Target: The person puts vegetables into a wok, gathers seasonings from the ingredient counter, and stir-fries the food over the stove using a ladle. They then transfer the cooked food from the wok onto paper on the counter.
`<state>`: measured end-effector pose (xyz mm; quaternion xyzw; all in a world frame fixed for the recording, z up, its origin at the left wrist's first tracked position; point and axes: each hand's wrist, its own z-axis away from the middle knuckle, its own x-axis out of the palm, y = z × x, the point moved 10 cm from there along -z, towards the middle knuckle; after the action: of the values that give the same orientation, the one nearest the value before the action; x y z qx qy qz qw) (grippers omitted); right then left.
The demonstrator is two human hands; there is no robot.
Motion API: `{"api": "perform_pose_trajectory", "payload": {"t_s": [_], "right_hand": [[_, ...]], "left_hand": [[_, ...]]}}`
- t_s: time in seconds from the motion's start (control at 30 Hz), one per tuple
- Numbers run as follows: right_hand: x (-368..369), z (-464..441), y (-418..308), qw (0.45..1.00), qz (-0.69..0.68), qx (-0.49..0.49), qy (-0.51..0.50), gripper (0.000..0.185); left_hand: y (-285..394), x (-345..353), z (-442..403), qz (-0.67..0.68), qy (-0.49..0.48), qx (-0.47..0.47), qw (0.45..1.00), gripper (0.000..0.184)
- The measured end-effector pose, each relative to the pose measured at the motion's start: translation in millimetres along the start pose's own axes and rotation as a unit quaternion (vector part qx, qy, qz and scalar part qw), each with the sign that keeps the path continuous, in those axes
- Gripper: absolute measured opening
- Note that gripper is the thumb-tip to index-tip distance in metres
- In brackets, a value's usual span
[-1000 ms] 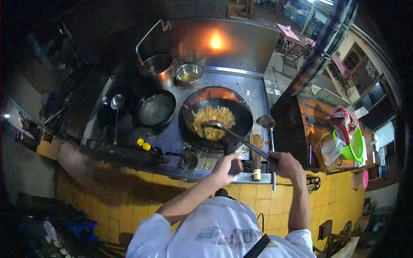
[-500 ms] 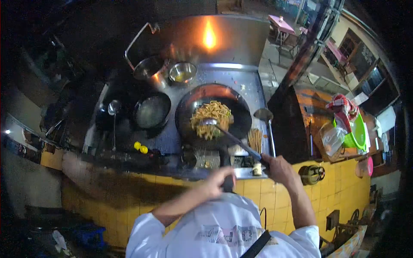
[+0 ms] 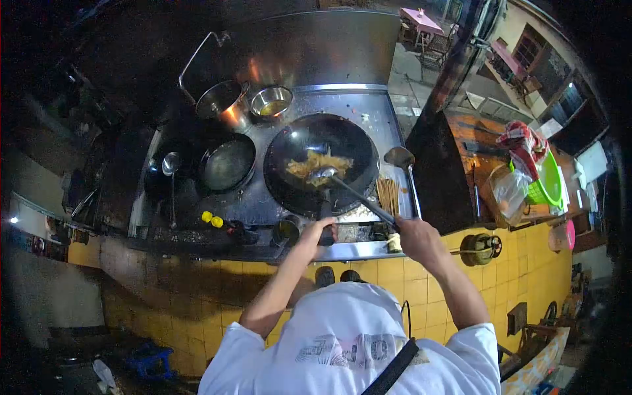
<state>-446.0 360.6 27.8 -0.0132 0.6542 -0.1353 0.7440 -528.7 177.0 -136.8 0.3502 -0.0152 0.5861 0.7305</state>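
A large black wok (image 3: 309,135) stands on the metal stove top, its handle pointing toward me. My left hand (image 3: 315,237) is closed round the handle (image 3: 326,220). In the wok lies a heap of brown noodle-like food (image 3: 309,164), a little blurred. My right hand (image 3: 424,245) grips the long handle of a ladle (image 3: 363,199), whose metal bowl (image 3: 322,174) is in the food. Just right of the wok stands a bundle of thin sticks (image 3: 388,194).
Left of the wok sits a second dark pan (image 3: 229,166), with a ladle (image 3: 172,164) beyond it. Behind are a steel bowl (image 3: 272,102) and a metal pot (image 3: 222,102). A wide spatula (image 3: 399,157) lies at right. A green basket (image 3: 552,181) sits on the side table.
The bright flame reflection on the back panel has gone. Both hands have moved forward, the wok handle pushed with the left. The food now looks lower and more bunched in the wok.
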Motion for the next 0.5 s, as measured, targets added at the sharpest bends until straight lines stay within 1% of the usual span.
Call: {"api": "perform_pose_trajectory", "payload": {"t_s": [0.03,0.07,0.1,0.13,0.17,0.2,0.23,0.27,0.3,0.33,0.37,0.4,0.43,0.47,0.5], "right_hand": [[13,-4,3,0.998,0.047,0.001,0.03,0.032],[21,-9,4,0.993,0.101,-0.009,0.064,0.036],[22,-13,3,0.983,0.154,-0.019,0.095,0.041],[19,-21,17,0.995,0.086,0.05,0.031,0.044],[-3,-14,15,0.996,0.063,0.054,0.038,0.045],[-36,-6,12,0.996,0.042,0.058,0.051,0.045],[-57,2,10,0.996,0.021,0.058,0.058,0.046],[-69,12,14,0.994,-0.021,0.054,0.096,0.047],[-64,13,14,0.991,-0.04,0.066,0.105,0.047],[-55,12,15,0.989,-0.057,0.079,0.115,0.047],[-49,8,16,0.985,-0.072,0.092,0.127,0.047],[-34,-4,8,0.984,-0.067,0.125,0.106,0.047],[-2,-20,8,0.983,-0.062,0.151,0.078,0.051],[31,-39,3,0.989,-0.04,0.128,0.056,0.058],[74,-59,7,0.991,-0.03,0.087,0.093,0.067]], "left_hand": [[-1,-3,-5,0.003,0.022,0.035,0.999,0.031],[-18,0,-10,-0.007,-0.018,0.092,0.996,0.028],[-33,9,4,0.002,-0.042,0.075,0.996,0.025],[-48,19,20,0.011,-0.066,0.057,0.996,0.022],[-55,43,63,0.038,-0.072,-0.032,0.996,0.018],[-48,48,78,0.041,-0.066,-0.03,0.997,0.011],[-39,39,67,0.033,-0.052,-0.014,0.998,0.01],[-36,20,46,0.028,-0.034,-0.002,0.999,0.01],[-34,0,19,0.021,-0.018,0.01,1.0,0.009],[-26,-11,-19,0.007,-0.067,0.081,0.994,0.009],[-20,-24,-45,0.006,-0.079,0.119,0.99,0.01],[-9,-30,-60,0.002,-0.092,0.159,0.983,0.012],[-7,-36,-70,-0.003,-0.067,0.147,0.987,0.014],[-4,-38,-79,-0.008,-0.041,0.134,0.99,0.017],[-5,-40,-84,-0.012,-0.016,0.121,0.992,0.019]]}}
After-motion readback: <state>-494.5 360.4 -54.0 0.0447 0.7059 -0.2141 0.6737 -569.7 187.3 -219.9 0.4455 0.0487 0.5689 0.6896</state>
